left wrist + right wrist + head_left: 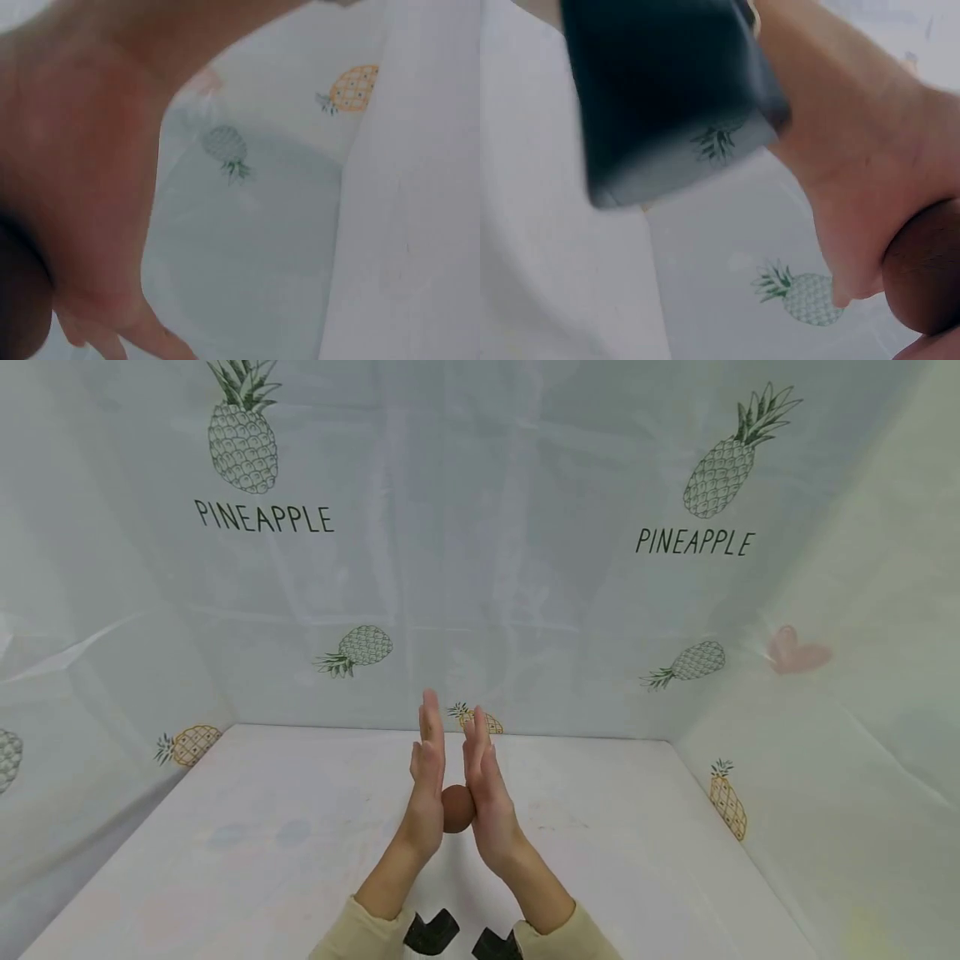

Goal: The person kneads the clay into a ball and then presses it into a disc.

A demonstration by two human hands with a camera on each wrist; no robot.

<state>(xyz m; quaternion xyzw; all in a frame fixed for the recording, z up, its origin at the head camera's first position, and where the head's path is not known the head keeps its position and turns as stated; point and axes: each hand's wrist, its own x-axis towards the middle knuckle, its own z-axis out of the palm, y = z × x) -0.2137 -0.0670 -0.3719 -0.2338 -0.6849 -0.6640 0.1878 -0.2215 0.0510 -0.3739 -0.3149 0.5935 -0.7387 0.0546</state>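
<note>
A smooth brown ball (457,809) sits between my two upright palms. My left hand (428,785) presses it from the left side, with fingers straight and pointing up. From the right, my right hand (489,797) presses against it, its fingers also straight. The palms stand apart by about the ball's width, above the white table (600,827). In the right wrist view the brown ball (926,270) shows large against a palm at the right edge. Only part of the ball (24,304) appears at the lower left of the left wrist view.
Black wrist-worn devices (432,932) show below the hands, near the beige sleeves (367,935). A pale sheet (480,560) printed with pineapples hangs behind the table and along both sides.
</note>
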